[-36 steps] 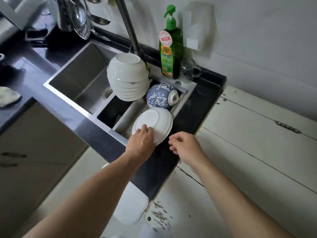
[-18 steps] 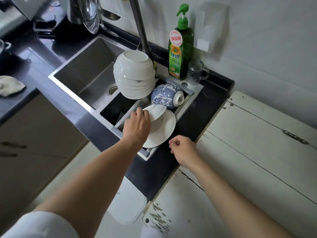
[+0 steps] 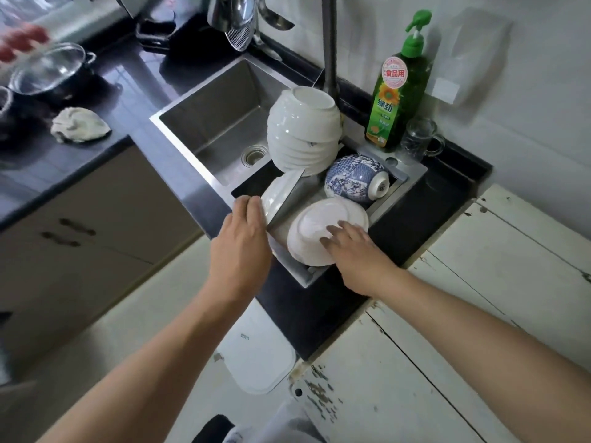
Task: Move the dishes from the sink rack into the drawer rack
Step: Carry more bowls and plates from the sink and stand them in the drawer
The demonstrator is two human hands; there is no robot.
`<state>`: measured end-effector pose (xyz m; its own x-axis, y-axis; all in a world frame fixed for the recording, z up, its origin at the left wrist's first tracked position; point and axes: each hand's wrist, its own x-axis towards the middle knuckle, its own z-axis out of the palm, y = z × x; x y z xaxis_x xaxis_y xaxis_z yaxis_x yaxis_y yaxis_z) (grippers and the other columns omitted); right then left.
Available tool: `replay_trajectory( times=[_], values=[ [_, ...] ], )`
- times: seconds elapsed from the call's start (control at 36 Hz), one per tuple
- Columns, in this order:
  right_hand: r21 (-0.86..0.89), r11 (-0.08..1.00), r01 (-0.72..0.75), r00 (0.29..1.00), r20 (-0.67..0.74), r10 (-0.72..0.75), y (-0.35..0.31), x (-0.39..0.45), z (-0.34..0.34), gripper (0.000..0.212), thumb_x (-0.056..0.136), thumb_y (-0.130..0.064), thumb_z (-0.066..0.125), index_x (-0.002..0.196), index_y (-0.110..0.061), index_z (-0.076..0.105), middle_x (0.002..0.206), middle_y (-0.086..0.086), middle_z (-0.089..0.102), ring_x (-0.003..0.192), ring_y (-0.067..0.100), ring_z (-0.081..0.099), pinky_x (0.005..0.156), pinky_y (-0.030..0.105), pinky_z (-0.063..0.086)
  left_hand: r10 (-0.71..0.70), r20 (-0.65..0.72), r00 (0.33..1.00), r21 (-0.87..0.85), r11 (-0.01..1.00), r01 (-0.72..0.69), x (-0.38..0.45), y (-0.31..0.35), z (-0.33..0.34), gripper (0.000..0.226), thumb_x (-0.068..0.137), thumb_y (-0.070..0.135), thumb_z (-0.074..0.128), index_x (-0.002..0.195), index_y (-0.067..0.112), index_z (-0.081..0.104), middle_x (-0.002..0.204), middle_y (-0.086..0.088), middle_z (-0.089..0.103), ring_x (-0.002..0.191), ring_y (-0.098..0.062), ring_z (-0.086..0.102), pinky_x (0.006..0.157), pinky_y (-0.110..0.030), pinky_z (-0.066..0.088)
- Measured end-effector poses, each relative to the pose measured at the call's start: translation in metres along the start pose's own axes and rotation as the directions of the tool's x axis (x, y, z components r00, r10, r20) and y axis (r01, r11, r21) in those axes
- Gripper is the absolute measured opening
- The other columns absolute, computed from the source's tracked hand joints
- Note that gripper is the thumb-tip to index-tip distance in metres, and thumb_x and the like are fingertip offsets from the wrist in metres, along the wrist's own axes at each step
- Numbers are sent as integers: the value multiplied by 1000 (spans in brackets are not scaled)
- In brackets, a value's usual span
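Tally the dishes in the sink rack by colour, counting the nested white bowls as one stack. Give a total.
White: 3, namely the stack of upturned bowls, the small plate held on edge by the left hand, and the larger plate that the right hand touches.
Blue-and-white patterned: 1, the bowl lying on its side.
Total: 4

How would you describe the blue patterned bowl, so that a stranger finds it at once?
Start at the steel sink and go to the rack on its right side. The blue patterned bowl lies there on its side, below the green soap bottle. It is the only decorated dish; its neighbours are plain white.
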<state>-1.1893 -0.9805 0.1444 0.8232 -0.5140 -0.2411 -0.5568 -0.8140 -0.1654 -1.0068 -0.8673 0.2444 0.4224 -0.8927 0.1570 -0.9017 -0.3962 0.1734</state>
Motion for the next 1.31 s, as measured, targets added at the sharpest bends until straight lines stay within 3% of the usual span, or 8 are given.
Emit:
replay_trajectory(
  times=[0.08, 0.22, 0.42, 0.83, 1.08, 1.14, 1.19, 1.31],
  values=[
    [-247, 969, 25, 993, 119, 4, 3, 10, -7, 85, 88, -7, 66, 159, -12, 19, 161, 13, 22, 153, 38, 11, 125, 53, 15, -42, 25, 999, 17, 999, 41, -15, -16, -5, 44, 85, 4, 68, 123, 12, 47, 126, -7, 47, 89, -34, 59, 56, -35, 31],
    [-386, 914, 125, 992, 40, -119, 13, 14, 1, 51, 88, 0, 54, 139, 1, 45, 125, 17, 52, 120, 38, 50, 91, 48, 51, -113, 42, 993, -4, 994, 113, -36, -36, -18, 44, 86, 1, 59, 128, 8, 49, 128, -10, 49, 86, -39, 58, 59, -38, 34],
    [-497, 857, 135, 987, -9, -161, 16, 18, 1, 34, 78, 0, 67, 111, -1, 56, 99, 15, 52, 92, 34, 54, 58, 44, 52, -197, 4, 980, -21, 980, 197, -61, -59, -30, 44, 83, -6, 58, 125, 5, 52, 124, -13, 52, 79, -39, 59, 59, -37, 35],
    [-441, 894, -79, 941, -330, -80, -7, 24, -16, 16, 91, -4, 31, 98, -4, 46, 90, 20, 49, 82, 36, 49, 55, 46, 49, -319, -30, 947, 10, 948, 319, -108, -113, -50, 57, 80, -6, 57, 136, 5, 48, 133, -11, 46, 78, -44, 61, 58, -39, 37],
    [214, 953, -215, 760, -576, 301, -81, 0, -53, 23, 84, 4, 51, 107, 1, 51, 112, 22, 52, 99, 40, 53, 65, 42, 46, -436, 6, 900, 23, 900, 435, -143, -145, -47, 55, 84, -4, 55, 136, 11, 48, 108, -14, 65, 83, -43, 62, 61, -38, 34],
    [441, 880, -176, 705, -568, 425, -111, 3, -58, 23, 87, 5, 55, 109, 0, 53, 116, 20, 53, 103, 37, 54, 74, 40, 48, -455, 22, 890, 19, 890, 455, -150, -158, -42, 56, 84, -1, 55, 138, 13, 47, 107, -12, 65, 85, -42, 61, 62, -38, 36],
    [684, 713, -153, 664, -463, 587, -144, 5, -67, 17, 95, -3, 55, 111, -2, 54, 118, 14, 54, 104, 27, 52, 75, 18, 38, -463, 47, 885, 2, 886, 463, -158, -171, -38, 56, 85, 0, 53, 140, 13, 47, 110, -12, 64, 90, -42, 61, 65, -41, 43],
    [884, 451, -125, 709, -239, 664, -211, 10, -60, 14, 99, -7, 49, 112, -10, 51, 118, 4, 53, 108, 16, 51, 60, 2, 42, -542, 76, 837, 21, 840, 542, -184, -201, -39, 56, 89, -1, 48, 143, 14, 45, 118, -10, 62, 97, -41, 60, 70, -41, 38]
  ],
)
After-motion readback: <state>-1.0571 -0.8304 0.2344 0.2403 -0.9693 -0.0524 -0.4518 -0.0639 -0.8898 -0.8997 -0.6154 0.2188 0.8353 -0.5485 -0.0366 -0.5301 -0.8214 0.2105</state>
